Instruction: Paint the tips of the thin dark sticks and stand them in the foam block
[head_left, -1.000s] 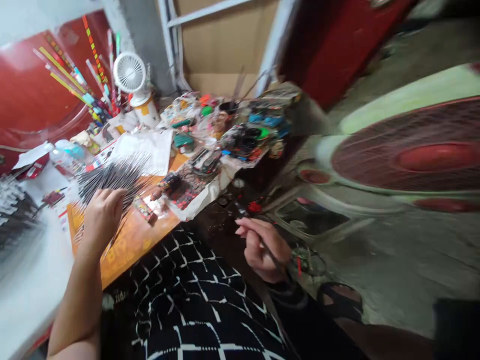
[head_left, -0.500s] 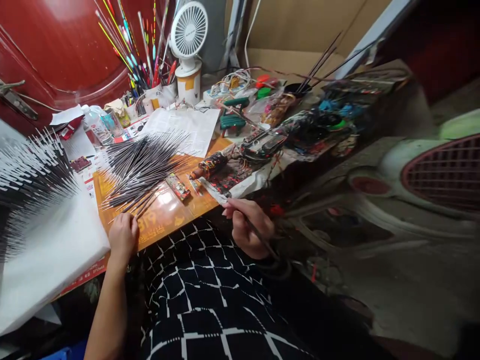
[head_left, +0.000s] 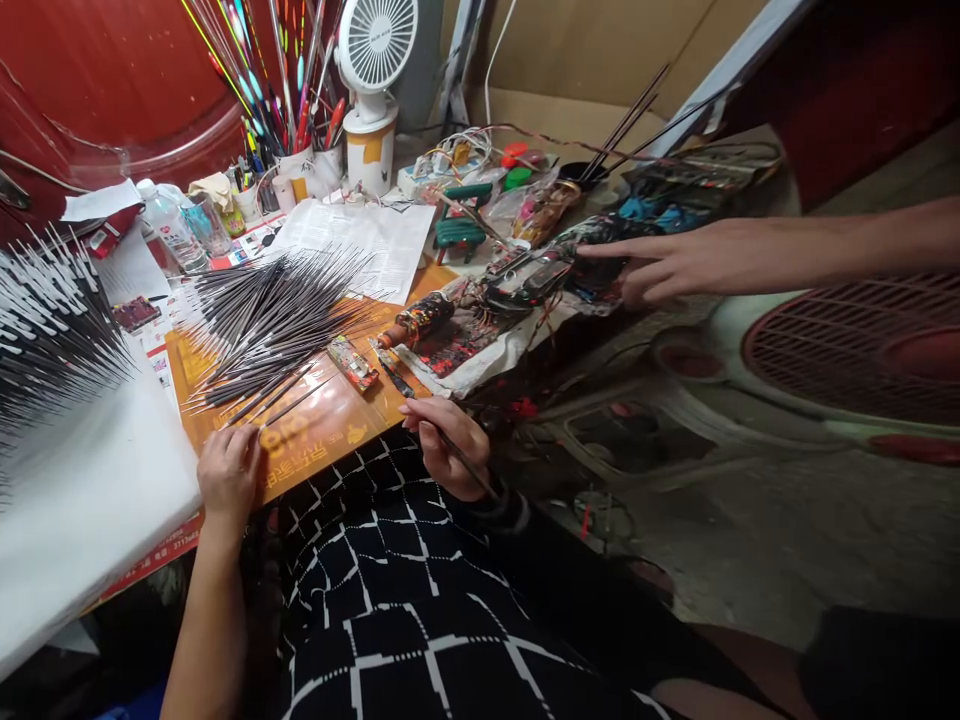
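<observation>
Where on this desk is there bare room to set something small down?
Bare spots: the front of the orange printed mat, between the left hand and right hand, and the front of the white foam block. Crowded: the mat's back, under piled thin dark sticks, and its right, where paint-smeared clutter lies near another person's hand.

Light whitened the foam block (head_left: pixel 90 530) and glared off the orange board (head_left: pixel 352 430); the thin dark rods (head_left: pixel 274 310) looked crisp. At right, the floor (head_left: pixel 750 540) was dim and soft, shapes stretching toward the edge.
</observation>
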